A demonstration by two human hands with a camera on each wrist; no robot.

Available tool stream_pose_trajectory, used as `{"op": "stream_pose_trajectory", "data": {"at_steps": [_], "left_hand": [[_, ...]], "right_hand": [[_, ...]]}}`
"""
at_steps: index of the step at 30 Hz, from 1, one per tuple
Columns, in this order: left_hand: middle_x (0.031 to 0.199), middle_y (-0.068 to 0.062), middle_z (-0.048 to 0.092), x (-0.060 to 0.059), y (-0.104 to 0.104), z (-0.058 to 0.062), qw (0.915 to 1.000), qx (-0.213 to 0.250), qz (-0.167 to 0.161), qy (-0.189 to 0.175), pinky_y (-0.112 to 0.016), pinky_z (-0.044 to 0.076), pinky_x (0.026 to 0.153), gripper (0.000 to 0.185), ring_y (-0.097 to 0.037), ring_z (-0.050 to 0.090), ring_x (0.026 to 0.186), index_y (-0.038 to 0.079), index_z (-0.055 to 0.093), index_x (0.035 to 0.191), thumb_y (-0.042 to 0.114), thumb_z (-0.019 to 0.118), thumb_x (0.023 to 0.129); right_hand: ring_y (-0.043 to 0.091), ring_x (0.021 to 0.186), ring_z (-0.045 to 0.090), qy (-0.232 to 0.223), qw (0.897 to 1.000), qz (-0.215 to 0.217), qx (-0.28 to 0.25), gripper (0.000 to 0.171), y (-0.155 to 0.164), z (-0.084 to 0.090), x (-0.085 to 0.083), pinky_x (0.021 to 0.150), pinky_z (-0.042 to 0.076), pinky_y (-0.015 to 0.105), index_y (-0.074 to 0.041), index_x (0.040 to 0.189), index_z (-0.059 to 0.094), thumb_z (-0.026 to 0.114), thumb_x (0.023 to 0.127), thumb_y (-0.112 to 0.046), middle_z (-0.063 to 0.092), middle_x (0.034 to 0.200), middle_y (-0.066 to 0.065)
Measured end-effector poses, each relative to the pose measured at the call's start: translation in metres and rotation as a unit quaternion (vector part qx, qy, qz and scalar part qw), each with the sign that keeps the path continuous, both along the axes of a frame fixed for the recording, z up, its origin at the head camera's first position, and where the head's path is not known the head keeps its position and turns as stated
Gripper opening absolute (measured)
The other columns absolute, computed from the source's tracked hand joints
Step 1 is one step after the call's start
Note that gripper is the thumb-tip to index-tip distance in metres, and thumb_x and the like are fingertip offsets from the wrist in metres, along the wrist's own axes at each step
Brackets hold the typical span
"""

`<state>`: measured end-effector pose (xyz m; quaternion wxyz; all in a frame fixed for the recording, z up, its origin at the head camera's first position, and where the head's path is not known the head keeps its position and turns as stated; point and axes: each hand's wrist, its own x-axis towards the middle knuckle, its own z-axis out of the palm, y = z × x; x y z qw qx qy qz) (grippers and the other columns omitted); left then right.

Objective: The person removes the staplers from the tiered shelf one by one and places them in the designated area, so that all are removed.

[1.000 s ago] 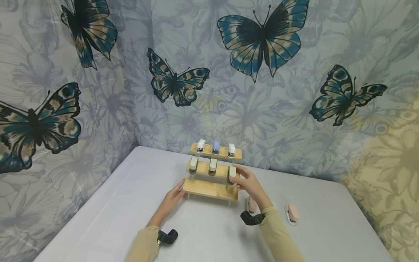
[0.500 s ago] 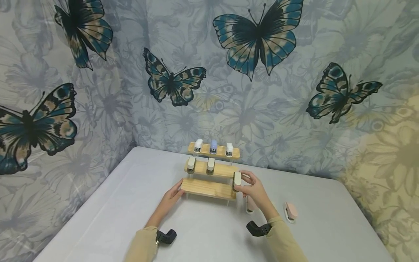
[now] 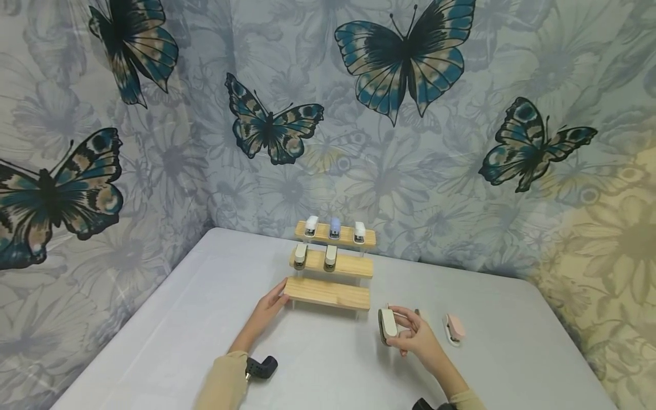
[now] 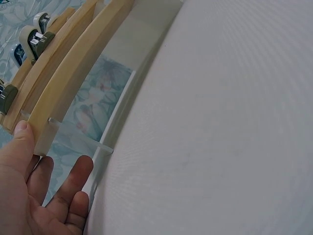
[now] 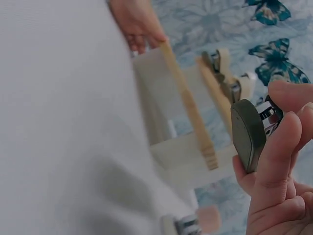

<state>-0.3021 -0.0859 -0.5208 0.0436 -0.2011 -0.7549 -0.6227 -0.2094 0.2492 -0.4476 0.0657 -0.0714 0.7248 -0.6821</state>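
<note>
A cream-topped stapler point(image 3: 388, 324) is off the tabletop point(image 3: 318, 364), right of centre in the lower half of the head view, its long side running up and down. The thumb and fingers of the right hand point(image 3: 419, 337) are clamped on it from the right. To its left a gap separates it from the wooden stand point(image 3: 328, 292); white surface spreads below toward the frame's bottom edge, while a pink stapler point(image 3: 454, 328) lies just right of the hand. The stapler has a dark green base with rounded corners and bright metal within. The left hand point(image 3: 267, 309) pinches the left end of the stand's bottom shelf. Two cream staplers point(image 3: 330, 258) sit on the middle shelf, its right end bare; the top shelf carries a blue stapler point(image 3: 335, 228) between two white ones. Behind, the tabletop's far edge meets a butterfly-print backdrop point(image 3: 405, 171).
</note>
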Motion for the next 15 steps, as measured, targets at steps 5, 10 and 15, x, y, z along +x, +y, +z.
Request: {"op": "stream_pose_trajectory", "data": {"at_steps": [5,10,15], "left_hand": [[0.125,-0.003,0.024,0.000,0.002,0.000,1.0000,-0.003,0.002,0.004,-0.025,0.034,0.081,0.047,-0.016,0.027,0.109,0.011,0.029,0.122,0.029,0.043,0.081],[0.125,-0.003,0.026,0.000,0.001,-0.001,0.9999,-0.006,0.013,0.009,-0.026,0.036,0.080,0.047,-0.018,0.031,0.107,0.012,0.030,0.122,0.029,0.043,0.081],[0.125,0.001,0.025,0.000,0.001,-0.001,0.9998,-0.001,0.017,-0.008,-0.024,0.035,0.080,0.046,-0.015,0.031,0.107,0.016,0.031,0.122,0.032,0.043,0.080]], "right_hand": [[0.008,0.039,0.042,-0.046,0.999,0.003,0.005,0.067,0.012,-0.015,0.023,0.034,0.041,0.023,-0.001,0.115,0.029,0.065,0.059,0.002,0.029,0.117,0.026],[0.007,0.038,0.042,-0.055,0.998,0.009,0.017,0.065,0.017,-0.031,0.035,0.034,0.042,0.025,0.000,0.111,0.029,0.066,0.058,0.000,0.035,0.112,0.026],[0.006,0.038,0.043,-0.049,0.998,0.020,0.019,0.062,0.019,-0.042,0.043,0.034,0.042,0.022,-0.001,0.109,0.032,0.066,0.058,-0.001,0.037,0.110,0.026]]}}
